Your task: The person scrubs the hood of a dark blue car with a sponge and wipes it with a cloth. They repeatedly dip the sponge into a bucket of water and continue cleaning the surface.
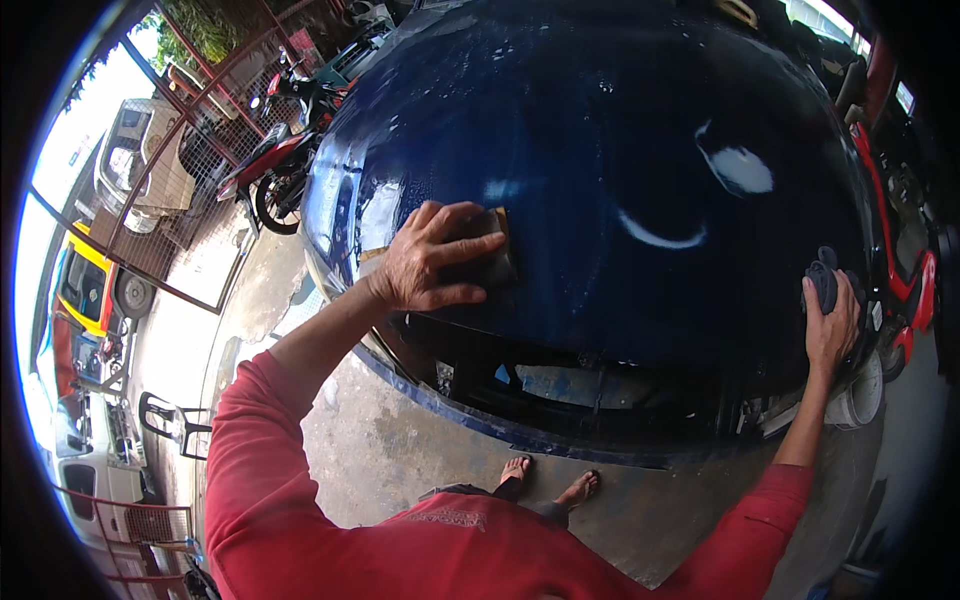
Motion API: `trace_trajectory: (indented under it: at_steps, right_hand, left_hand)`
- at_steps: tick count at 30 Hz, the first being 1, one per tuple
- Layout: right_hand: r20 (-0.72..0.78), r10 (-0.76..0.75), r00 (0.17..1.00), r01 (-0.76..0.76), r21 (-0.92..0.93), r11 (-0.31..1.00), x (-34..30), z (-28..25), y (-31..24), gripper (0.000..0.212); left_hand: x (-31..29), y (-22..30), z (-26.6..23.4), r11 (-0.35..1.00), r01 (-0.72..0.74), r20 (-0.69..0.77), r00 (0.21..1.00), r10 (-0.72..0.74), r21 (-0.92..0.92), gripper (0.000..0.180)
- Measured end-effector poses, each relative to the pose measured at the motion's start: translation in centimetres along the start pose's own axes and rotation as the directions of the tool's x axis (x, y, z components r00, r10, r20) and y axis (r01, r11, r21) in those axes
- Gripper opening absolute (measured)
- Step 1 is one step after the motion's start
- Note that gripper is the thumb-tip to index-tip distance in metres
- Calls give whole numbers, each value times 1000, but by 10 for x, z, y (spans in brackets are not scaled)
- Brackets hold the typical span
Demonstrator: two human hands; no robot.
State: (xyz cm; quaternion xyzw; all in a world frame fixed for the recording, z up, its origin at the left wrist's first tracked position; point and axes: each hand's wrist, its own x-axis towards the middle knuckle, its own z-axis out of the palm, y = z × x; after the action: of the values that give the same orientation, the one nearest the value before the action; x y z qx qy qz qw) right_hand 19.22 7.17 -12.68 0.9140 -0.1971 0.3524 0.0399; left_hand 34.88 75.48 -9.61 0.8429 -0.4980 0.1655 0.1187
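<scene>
Red shirt [420,545] nearest the camera; its sleeves lead to bare forearms reaching over a dark blue car hood [560,180]; left hand [432,255] lies palm down on the hood's left part, fingers spread, holding what looks like a flat dark sanding pad [498,266] against the paint; pad lies beneath the hand and juts out right of the fingertips; long axis cannot be told, hand covers too much; right hand [835,318] grips a bunched dark cloth [822,280] at the hood's right edge, well apart from the pad; left hand is thus the nearer, in contact; whitish patch [742,170] sits farther forward, sideways between the hands, nearer the right one
</scene>
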Motion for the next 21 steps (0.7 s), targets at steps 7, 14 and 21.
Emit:
trace_trajectory:
  at_steps: [7,14,21]
  right_hand:
    - [0,-4,1000,4,-2,1000,0,0,2,70]
    - [11,10,1000,-10,7,1000,2,-2,-1,70]
    - [16,-3,1000,2,49,999,2,-4,-1,70]
  left_hand:
    - [168,-96,14,889,373,-116,928,-355,266,50]
    - [47,52,-2,974,-203,7,979,204,-100,82]
    - [267,-75,48,913,264,-80,965,-251,313,55]
